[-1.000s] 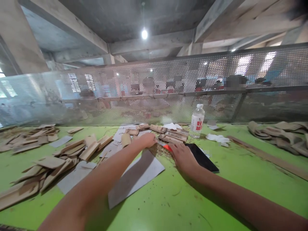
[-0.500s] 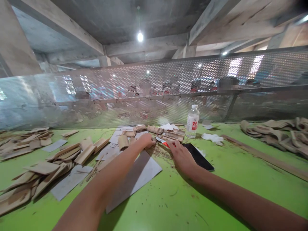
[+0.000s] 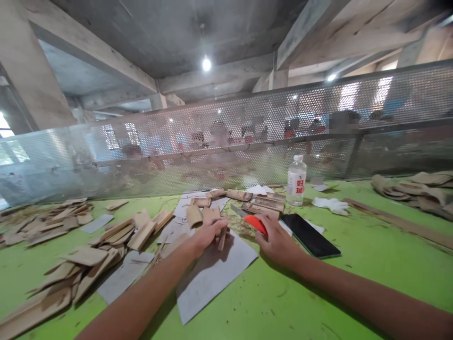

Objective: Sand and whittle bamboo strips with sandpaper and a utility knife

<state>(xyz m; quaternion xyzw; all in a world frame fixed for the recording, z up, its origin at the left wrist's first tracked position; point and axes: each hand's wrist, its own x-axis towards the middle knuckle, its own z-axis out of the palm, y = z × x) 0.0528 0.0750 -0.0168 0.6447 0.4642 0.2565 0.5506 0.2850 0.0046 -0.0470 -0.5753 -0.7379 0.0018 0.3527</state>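
Observation:
My left hand [image 3: 206,236] is closed around a small strip of bamboo [image 3: 222,237], held above a white sheet of paper [image 3: 215,281]. My right hand [image 3: 278,240] grips a utility knife [image 3: 256,224] by its red handle. The blade points up and to the left, apart from the strip. Several split bamboo pieces [image 3: 267,204] lie beyond the knife, and a short curved bamboo piece [image 3: 194,216] lies just past my left hand. Shavings are scattered between my hands.
A black phone [image 3: 311,236] lies right of my right hand. Behind it are a clear bottle [image 3: 296,182] and a white glove [image 3: 331,205]. Bamboo piles [image 3: 95,262] cover the left side; more curved pieces [image 3: 421,193] and a long strip [image 3: 396,222] lie right. Perforated metal screen [image 3: 177,160] behind.
My left hand has drawn back toward me with the bamboo strip, now over the paper and apart from the knife. The right hand keeps its hold on the knife. The view has shifted slightly.

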